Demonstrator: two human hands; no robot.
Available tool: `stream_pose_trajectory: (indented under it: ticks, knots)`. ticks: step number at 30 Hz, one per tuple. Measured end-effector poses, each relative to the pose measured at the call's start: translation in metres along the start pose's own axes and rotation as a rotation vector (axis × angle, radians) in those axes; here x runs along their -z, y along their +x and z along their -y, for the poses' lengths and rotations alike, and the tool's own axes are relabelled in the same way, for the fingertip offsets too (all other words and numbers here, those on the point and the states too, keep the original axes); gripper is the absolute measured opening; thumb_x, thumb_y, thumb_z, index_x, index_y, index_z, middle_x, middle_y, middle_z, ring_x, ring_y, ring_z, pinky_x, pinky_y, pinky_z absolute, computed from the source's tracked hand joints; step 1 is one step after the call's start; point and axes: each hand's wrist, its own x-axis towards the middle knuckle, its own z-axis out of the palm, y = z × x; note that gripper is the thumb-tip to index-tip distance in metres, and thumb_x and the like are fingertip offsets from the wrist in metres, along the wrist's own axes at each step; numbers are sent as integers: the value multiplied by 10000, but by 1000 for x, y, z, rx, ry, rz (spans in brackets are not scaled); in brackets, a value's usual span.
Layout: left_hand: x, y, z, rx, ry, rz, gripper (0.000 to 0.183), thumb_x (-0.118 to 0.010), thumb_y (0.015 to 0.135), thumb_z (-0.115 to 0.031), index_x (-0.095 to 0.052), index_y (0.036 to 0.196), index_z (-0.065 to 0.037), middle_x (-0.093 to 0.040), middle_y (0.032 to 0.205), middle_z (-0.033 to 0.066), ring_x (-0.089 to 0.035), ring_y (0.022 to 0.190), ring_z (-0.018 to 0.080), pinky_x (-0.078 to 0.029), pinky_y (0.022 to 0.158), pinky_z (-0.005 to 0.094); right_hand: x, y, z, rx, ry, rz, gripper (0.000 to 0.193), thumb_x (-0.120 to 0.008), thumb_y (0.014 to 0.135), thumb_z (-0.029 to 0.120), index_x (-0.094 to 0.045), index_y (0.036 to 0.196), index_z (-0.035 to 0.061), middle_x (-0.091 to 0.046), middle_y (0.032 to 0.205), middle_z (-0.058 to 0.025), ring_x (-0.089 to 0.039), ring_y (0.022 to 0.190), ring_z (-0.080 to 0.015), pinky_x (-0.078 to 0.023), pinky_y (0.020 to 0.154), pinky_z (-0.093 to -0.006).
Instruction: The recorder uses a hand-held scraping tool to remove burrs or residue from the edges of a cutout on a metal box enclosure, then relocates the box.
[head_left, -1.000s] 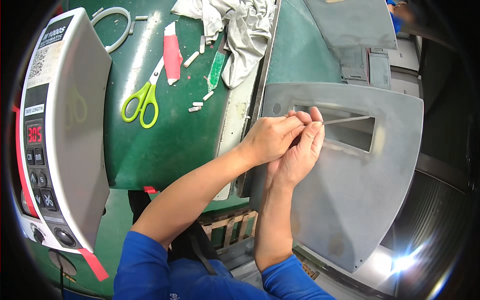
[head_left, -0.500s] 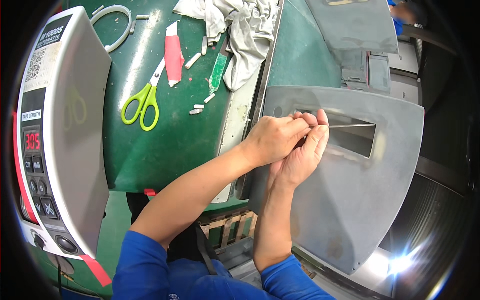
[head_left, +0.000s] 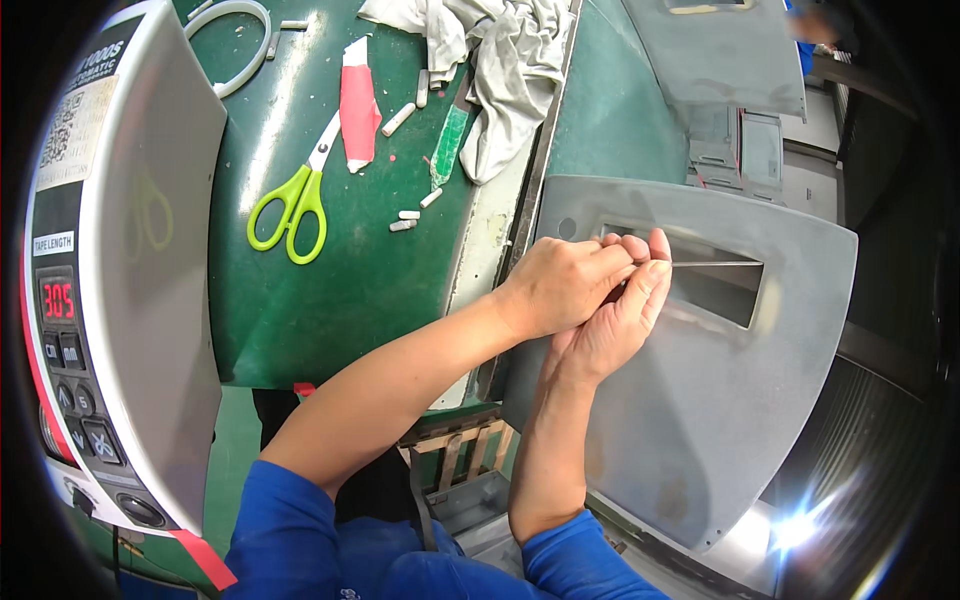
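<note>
Both my hands are together over the slot of a grey panel [head_left: 690,420]. A thin, straight grey rod [head_left: 715,264] runs out from my fingers to the right, across the rectangular opening, with its tip near the opening's right edge. My right hand [head_left: 622,325] pinches it between thumb and fingers. Closed beside and partly over the right hand, my left hand [head_left: 555,285] grips the same rod's near end, which the fingers hide. I cannot tell whether the rod is a file or a plain strip.
On the green table [head_left: 350,330] lie green-handled scissors [head_left: 290,215], a red-wrapped blade-like piece [head_left: 359,110], a green-handled tool [head_left: 448,145], several white stubs and a grey cloth [head_left: 512,85]. A tape dispenser [head_left: 160,280] stands left. Another grey panel [head_left: 720,55] lies beyond.
The whole view has shifted slightly, so table, panel and hands appear a little farther right and lower. Both hands keep their grip on the rod over the slot.
</note>
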Motion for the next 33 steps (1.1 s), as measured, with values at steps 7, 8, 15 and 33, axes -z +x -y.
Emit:
stream_pose_trajectory:
  ticks: [7,8,15,33]
  knots:
    - [0,-3,-1,26,-8,-2,103,-516,769,-99,-577,827,-39,-573,672,111,-569,548,267,-459,469,321,3,-1,-1,-42,-40,-1,289,-360,916,185,-398,1101,-33,-536,843,-86,-513,776,-161,-441,728,-289]
    - [1,-3,-3,43,-12,3,103,-516,768,-99,-579,827,-41,-574,673,110,-569,549,265,-459,469,321,4,-1,-2,-32,-35,-5,289,-363,915,185,-398,1100,-34,-537,845,-86,-513,776,-163,-441,728,-291]
    - [-2,1,-1,-43,48,-43,43,-525,743,-90,-555,737,-60,-531,605,85,-539,494,238,-439,432,307,2,1,-1,-16,29,6,294,-378,910,196,-400,1099,-29,-540,853,-86,-512,783,-170,-443,731,-296]
    - [-1,-1,-3,7,106,-25,76,-540,749,-107,-574,779,-47,-568,669,93,-567,530,257,-462,455,316,4,2,3,-53,79,33,289,-376,911,191,-401,1101,-25,-538,847,-76,-511,788,-163,-439,744,-291]
